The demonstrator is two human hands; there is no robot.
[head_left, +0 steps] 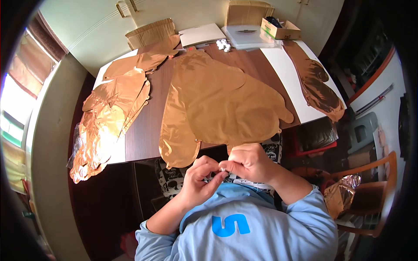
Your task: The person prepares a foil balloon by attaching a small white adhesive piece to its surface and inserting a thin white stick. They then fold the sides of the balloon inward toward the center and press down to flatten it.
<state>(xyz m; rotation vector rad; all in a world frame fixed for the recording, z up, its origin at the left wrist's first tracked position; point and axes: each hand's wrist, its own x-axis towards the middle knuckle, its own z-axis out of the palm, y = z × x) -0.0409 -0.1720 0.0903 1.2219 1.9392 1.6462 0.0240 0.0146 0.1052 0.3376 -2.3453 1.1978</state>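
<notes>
My left hand (199, 180) and my right hand (249, 163) meet in front of my chest, just past the table's near edge. Both are closed in a pinch, fingertips almost touching, around a small white piece (222, 170) whose kind I cannot make out. Directly beyond them a large, flat copper-coloured foil balloon (217, 100) lies spread over the brown table, its lower end reaching the near edge close to my hands. Little tabs stick out along its rim. White strands (257, 184) show under my right wrist.
More flat foil balloons lie at the left (115, 102) and right (315, 80) of the table (146, 126). At the back are small white bundles (224, 45), clear plastic sheets (248, 38) and an open cardboard box (281, 31). A wooden chair (370, 191) holding foil stands at right.
</notes>
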